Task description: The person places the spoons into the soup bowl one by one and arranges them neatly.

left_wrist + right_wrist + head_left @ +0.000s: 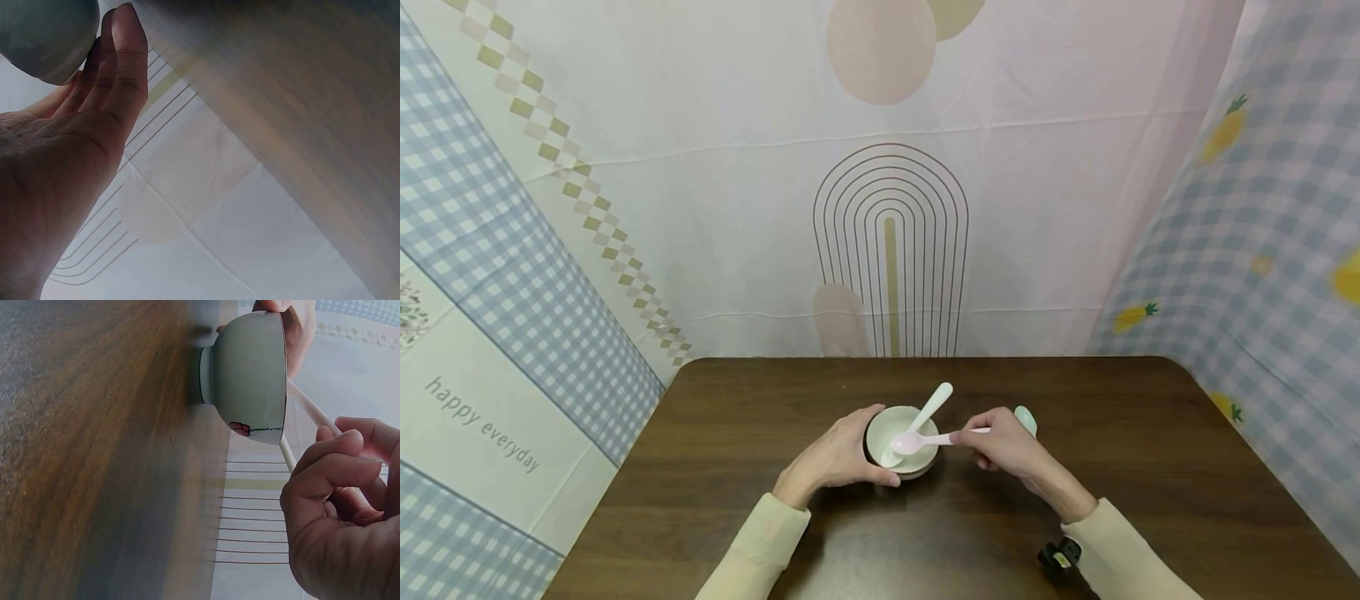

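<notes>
A white bowl (891,421) stands on the table, with a small red and green pattern on its outside in the right wrist view. My left hand (842,450) grips its left side, thumb on the near side and fingers round the back. A white spoon (934,402) leans in the bowl, handle over the far right rim. My right hand (1006,446) pinches the handle of a pale pink spoon (910,442), whose head is over the bowl. Just beyond that hand shows the end of a mint-green utensil (1026,419); the rest is hidden.
The dark brown wooden table (722,442) has rounded far corners. A patterned cloth (737,208) hangs behind it, and checked cloths (1285,250) hang at both sides. A small black device (1060,557) is at the right wrist.
</notes>
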